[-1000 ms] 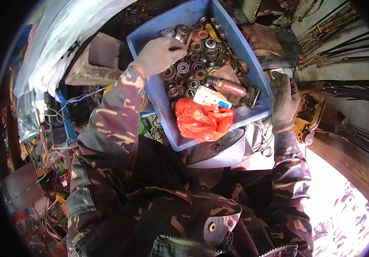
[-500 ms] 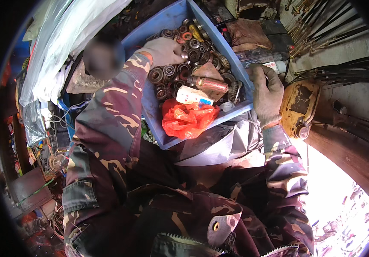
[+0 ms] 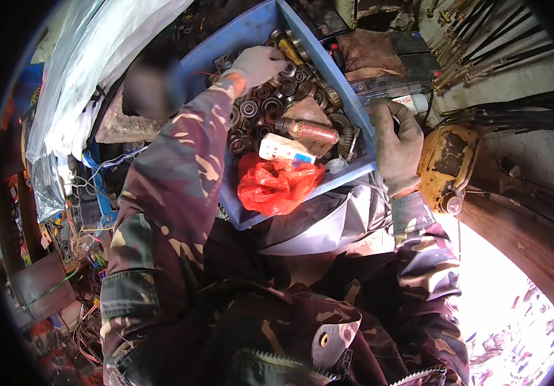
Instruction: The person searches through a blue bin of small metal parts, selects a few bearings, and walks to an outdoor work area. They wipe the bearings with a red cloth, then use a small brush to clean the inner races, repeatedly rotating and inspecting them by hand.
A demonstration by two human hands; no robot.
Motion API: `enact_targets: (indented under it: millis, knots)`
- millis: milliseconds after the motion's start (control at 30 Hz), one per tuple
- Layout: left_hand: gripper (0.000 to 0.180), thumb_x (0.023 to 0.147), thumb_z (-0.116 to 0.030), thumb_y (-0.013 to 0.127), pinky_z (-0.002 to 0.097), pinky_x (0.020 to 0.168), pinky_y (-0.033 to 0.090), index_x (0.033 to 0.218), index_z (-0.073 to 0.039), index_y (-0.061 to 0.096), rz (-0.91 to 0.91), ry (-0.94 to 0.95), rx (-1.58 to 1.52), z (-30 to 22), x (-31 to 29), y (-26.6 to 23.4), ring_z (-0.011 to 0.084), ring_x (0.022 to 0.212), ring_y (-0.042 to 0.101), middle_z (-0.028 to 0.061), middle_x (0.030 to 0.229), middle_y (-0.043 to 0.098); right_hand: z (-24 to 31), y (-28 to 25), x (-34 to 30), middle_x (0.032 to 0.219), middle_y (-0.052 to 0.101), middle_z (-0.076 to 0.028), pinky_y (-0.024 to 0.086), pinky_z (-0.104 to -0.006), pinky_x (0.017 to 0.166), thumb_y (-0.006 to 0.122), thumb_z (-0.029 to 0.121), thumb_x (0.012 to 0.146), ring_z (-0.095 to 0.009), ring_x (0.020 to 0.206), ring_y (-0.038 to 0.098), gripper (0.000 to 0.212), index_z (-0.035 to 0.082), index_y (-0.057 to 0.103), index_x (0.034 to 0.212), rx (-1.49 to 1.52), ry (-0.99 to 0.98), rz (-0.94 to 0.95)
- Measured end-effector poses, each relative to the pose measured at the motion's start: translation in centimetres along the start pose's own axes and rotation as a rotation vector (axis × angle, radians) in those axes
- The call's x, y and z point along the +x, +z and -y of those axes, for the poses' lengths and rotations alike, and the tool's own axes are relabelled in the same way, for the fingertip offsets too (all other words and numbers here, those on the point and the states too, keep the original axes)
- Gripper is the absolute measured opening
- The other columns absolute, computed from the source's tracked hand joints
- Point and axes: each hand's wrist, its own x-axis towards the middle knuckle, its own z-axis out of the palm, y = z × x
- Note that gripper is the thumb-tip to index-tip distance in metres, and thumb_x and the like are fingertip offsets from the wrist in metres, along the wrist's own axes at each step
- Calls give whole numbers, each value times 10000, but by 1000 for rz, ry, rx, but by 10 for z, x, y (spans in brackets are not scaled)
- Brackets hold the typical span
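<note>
Your gloved left hand (image 3: 261, 66) is down on the bearings (image 3: 249, 108) toward the far end of the blue bin (image 3: 228, 38), fingers bent; can't tell if that grip has hold of one. Nearer you in the bin: red plastic bag (image 3: 278, 184), white carton (image 3: 283, 149), red cylinder (image 3: 314, 132). Your gloved right hand (image 3: 396, 140) is at the bin's right edge, fingers curled, grip contents unclear, yellow container (image 3: 445, 164) just beside it.
</note>
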Motion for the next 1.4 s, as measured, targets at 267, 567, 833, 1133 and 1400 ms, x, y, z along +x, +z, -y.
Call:
enact_targets:
  millis: [267,567,833,1133,1400]
  knots:
    - [532,936,-414,731,455,1041,540,1356,-88,713,-39,84,197,-16,-16,10,374,1185,686,196,1169,742,-1,0,0,919,778,-101,560,-293,820,731,208,999,-110,861,675,297,-74,761,1088,-17,-24,4]
    - [518,920,-354,770,348,881,582,1329,-39,716,-28,79,-200,-6,-12,-13,241,962,740,131,1067,792,-8,-1,2,892,777,-110,562,-301,801,732,226,1000,-115,838,682,282,-38,775,1087,-46,-45,12]
    - [578,1098,-308,598,317,929,585,1570,9,491,385,345,-1469,-9,-36,-75,119,1007,678,176,1468,635,32,-9,12,818,741,-56,460,-230,593,702,257,1052,-49,687,600,294,-30,745,1106,114,158,-37]
    - [567,1096,-226,553,271,864,646,1580,49,444,707,652,-1512,-103,-70,-75,196,1098,769,259,1487,616,61,14,10,1150,727,-113,537,-297,663,385,534,1146,-191,941,708,605,10,605,1356,695,532,458]
    - [372,1080,-256,645,241,723,562,1358,-18,712,221,433,-845,-119,-73,-77,100,903,708,61,1213,778,43,20,15,1131,730,-119,630,-345,743,425,430,1167,-256,930,758,467,31,616,1317,1101,676,461]
